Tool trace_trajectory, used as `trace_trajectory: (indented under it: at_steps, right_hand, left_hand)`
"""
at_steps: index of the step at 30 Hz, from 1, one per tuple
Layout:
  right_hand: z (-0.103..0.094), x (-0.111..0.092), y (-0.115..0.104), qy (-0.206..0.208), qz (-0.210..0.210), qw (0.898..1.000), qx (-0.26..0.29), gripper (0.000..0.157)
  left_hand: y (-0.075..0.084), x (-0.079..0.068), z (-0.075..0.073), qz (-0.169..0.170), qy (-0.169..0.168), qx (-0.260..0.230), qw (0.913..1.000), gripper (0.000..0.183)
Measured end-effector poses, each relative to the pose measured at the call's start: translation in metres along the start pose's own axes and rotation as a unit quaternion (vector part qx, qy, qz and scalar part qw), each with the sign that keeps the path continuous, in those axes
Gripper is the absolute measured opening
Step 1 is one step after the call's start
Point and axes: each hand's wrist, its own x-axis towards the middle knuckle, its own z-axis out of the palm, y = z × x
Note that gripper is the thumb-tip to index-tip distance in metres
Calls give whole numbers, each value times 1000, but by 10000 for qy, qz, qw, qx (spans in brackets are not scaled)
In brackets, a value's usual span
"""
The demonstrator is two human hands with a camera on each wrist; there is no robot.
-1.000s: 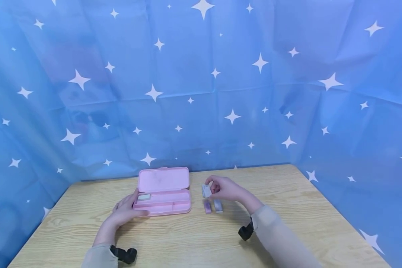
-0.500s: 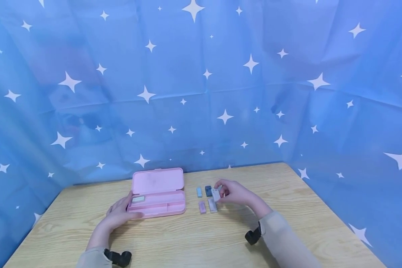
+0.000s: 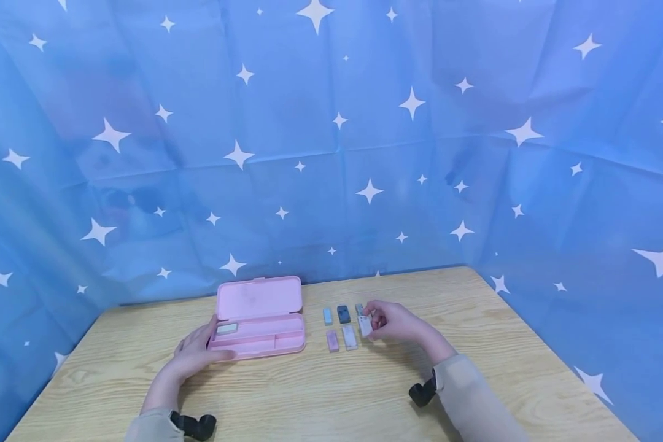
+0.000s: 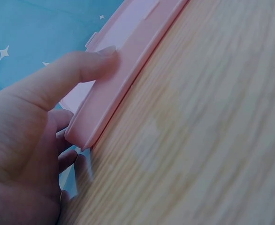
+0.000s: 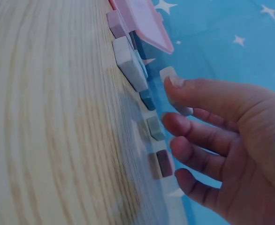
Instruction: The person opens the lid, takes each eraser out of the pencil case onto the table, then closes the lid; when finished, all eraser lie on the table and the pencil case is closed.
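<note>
My left hand grips the left end of an open pink pencil case. In the left wrist view its thumb lies on the front wall, and the other fingers go round the end. A pale eraser lies inside, at the left of the rear compartment. My right hand pinches a white eraser between thumb and fingers, above the table. Beside it, to the left, lie a pale lilac eraser and a purple eraser. Partly behind the right fingers is a grey-green eraser.
A dark eraser and a light blue eraser form the back row with the grey-green one. In the right wrist view a dark reddish block stands farther along. A starry blue curtain hangs behind the wooden table.
My right hand has carried the white eraser rightward and toward me, uncovering the light blue and dark erasers. The left hand stays on the case. The head view has shifted slightly.
</note>
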Motion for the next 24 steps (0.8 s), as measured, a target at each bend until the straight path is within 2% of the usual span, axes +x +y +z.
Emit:
trace_trajectory:
  at_steps: [15, 24]
  right_hand:
    - [5, -1, 6, -141, 69, 9999, -6, 36]
    - [6, -2, 6, -232, 247, 9994, -81, 38]
  left_hand:
    - [2, 0, 0, -9, -27, 17, 10000, 114]
    - [-1, 1, 1, -41, -19, -63, 10000, 114]
